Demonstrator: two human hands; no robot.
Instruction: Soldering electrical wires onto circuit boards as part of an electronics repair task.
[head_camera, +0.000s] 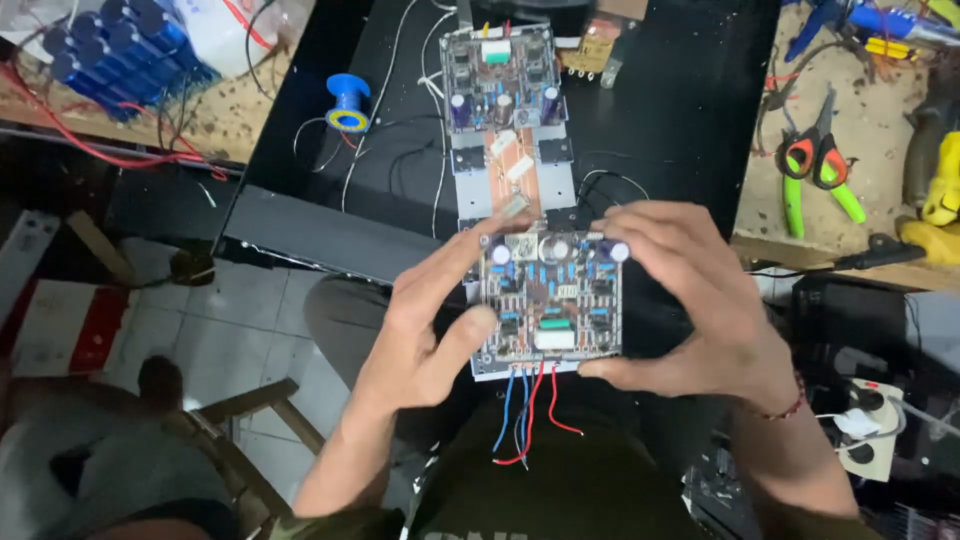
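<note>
We hold a square circuit board (551, 300), crowded with capacitors and blue parts, red and blue wires (527, 415) trailing below, above our lap at the black bench's (680, 100) near edge. Our left hand (425, 330) pinches its left edge; our right hand (690, 300) clamps its right. A second board (502, 90) lies beyond.

Bare forearms (red thread bracelet (790, 405), right wrist)
</note>
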